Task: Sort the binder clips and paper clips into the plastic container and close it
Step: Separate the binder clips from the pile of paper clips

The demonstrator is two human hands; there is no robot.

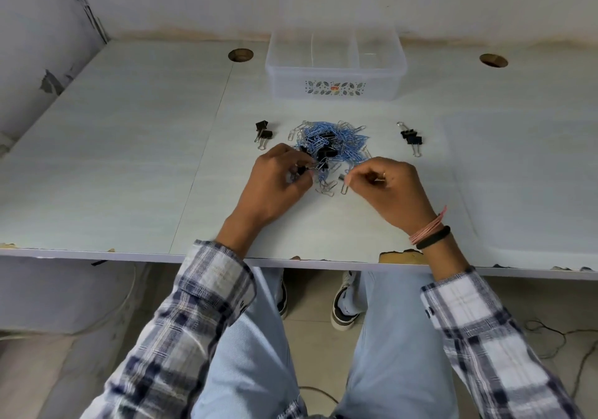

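Note:
A tangled heap of blue and silver paper clips [330, 138] mixed with black binder clips lies mid-table. My left hand [275, 185] pinches a black binder clip [302, 169] at the heap's near left edge. My right hand [388, 188] has its fingers curled at the heap's near right edge and pinches a silver paper clip [345, 188]. Two black binder clips [263, 133] lie left of the heap, and two more [411, 138] lie right of it. The clear plastic container [336, 85], open and divided into two compartments, stands behind the heap.
The clear container lid [524, 185] lies flat on the table at the right. Two round cable holes [240, 54] [493, 60] sit near the back wall. The table's front edge [129, 255] is chipped. A side wall stands at the left.

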